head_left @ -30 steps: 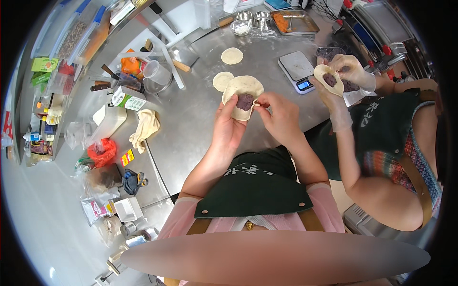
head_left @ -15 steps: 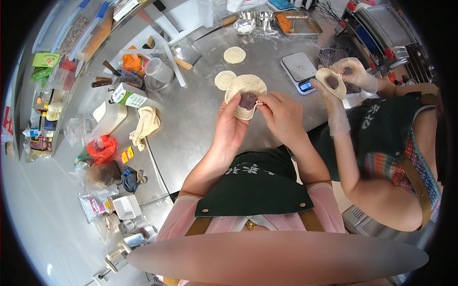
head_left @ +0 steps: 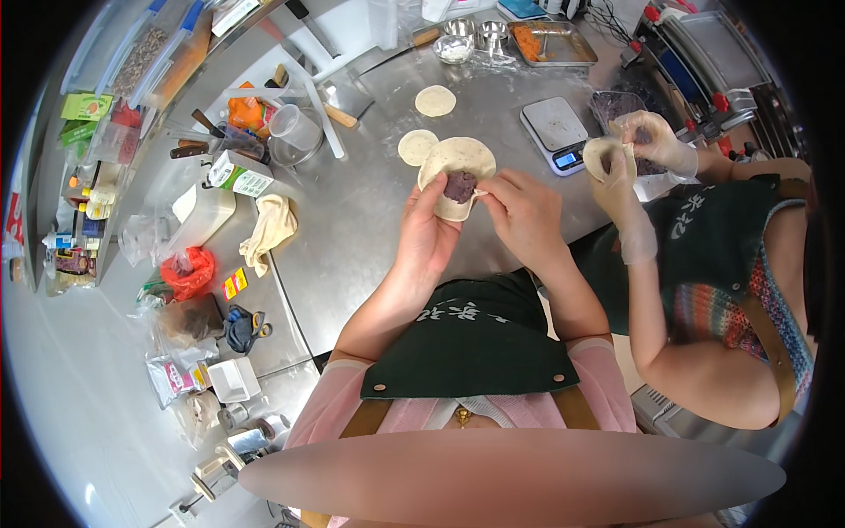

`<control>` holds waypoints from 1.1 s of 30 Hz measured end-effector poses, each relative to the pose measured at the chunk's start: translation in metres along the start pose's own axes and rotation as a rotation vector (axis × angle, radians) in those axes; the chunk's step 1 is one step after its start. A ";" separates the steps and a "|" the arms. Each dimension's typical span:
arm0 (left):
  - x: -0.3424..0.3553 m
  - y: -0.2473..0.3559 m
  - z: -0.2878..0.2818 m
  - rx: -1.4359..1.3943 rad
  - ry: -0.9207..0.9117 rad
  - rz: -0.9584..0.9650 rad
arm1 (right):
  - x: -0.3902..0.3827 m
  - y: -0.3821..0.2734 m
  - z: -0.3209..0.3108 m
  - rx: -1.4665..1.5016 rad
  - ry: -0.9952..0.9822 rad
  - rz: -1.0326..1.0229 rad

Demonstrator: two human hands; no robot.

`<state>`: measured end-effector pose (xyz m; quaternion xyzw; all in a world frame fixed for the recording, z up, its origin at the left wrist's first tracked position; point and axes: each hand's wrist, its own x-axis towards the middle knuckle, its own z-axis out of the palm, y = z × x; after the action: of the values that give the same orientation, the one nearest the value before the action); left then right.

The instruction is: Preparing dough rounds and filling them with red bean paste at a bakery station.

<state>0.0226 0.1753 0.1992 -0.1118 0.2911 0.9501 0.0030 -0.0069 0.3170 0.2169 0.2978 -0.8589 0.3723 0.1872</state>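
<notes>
A round, pale dough wrapper (head_left: 456, 155) with a ball of purple filling (head_left: 459, 187) on it is held up over the steel table. My left hand (head_left: 426, 218) cradles it from the left and below, thumb beside the filling. At its right edge my right hand (head_left: 526, 211) pinches the rim between thumb and fingertips, where a small fold stands up. Just beyond lie two flat dough rounds, one nearer (head_left: 417, 148) and one farther (head_left: 435, 101).
To the right, a gloved co-worker's hand (head_left: 627, 180) holds another filled wrapper. A digital scale (head_left: 554, 128) stands between us. At the back is a tray with orange filling (head_left: 556, 44). On the left are a cream cloth (head_left: 268, 231), a clear jug (head_left: 292, 132) and a scraper (head_left: 345, 95).
My hands stay nearly in place, still working the wrapper's right rim. At the right, the co-worker's wrapper has tilted and folded up, with the hands closer together.
</notes>
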 end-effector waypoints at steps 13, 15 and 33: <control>-0.002 0.002 0.003 0.011 0.003 0.021 | -0.004 0.002 0.007 0.142 0.029 0.180; -0.002 0.002 0.003 0.014 -0.001 0.031 | -0.004 0.002 0.008 0.163 0.043 0.186; -0.003 0.003 0.005 0.055 -0.007 0.043 | -0.002 -0.003 0.004 0.099 0.047 0.073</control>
<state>0.0247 0.1761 0.2053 -0.1022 0.3193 0.9420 -0.0133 -0.0044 0.3132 0.2149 0.2663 -0.8451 0.4278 0.1785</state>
